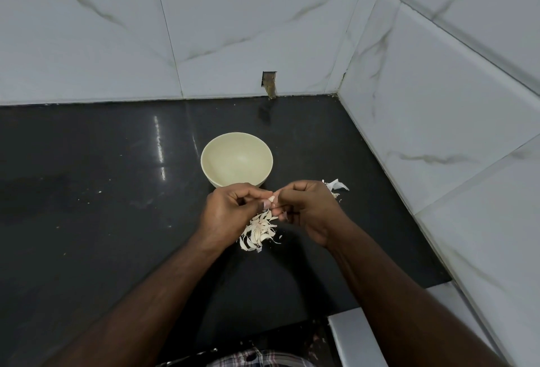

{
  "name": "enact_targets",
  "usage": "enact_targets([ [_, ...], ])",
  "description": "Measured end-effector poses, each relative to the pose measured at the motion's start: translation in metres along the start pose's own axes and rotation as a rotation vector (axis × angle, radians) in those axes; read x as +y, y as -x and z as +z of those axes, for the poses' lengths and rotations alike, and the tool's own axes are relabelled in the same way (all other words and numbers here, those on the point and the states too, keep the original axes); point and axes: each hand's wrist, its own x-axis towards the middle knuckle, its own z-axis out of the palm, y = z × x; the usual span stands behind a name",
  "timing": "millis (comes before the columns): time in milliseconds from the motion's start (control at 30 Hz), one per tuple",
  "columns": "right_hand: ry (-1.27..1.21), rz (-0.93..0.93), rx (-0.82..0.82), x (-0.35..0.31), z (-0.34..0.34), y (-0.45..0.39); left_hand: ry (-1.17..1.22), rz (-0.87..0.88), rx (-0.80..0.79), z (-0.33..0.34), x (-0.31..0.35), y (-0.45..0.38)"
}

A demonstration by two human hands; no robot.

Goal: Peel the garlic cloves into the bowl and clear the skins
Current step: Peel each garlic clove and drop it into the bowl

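Note:
A cream bowl point(236, 159) stands on the black counter point(102, 205), and what I can see of its inside holds nothing. Just in front of it, my left hand point(230, 211) and my right hand point(309, 208) meet and pinch one small garlic clove point(271, 198) between their fingertips, above the counter. Below the hands lies a pile of pale garlic skins point(258, 232). More white skins point(336, 186) lie behind my right hand, partly hidden by it.
White marble-look tiled walls point(438, 132) close the counter at the back and right. A small hole with a stub point(269, 84) sits low in the back wall. The counter's front edge point(344, 308) steps down at the lower right.

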Motion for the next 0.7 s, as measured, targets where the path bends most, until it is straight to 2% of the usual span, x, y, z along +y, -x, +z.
enact_targets([
  [167,-0.005,-0.037,0.007,0.000,0.001,0.000,0.029,0.018,-0.007,0.003,0.004,0.001],
  [267,0.040,-0.126,0.029,0.000,0.001,0.000,0.031,0.014,0.002,0.004,0.005,-0.001],
  [367,0.036,-0.215,0.020,0.000,-0.003,0.000,0.196,-0.094,-0.010,0.005,0.009,-0.001],
  [533,0.015,-0.227,-0.086,0.011,-0.004,0.001,0.420,-0.271,-0.034,0.005,0.015,0.002],
  [700,-0.051,-0.240,-0.146,0.011,-0.003,0.005,0.462,-0.389,-0.113,-0.002,0.019,0.001],
])
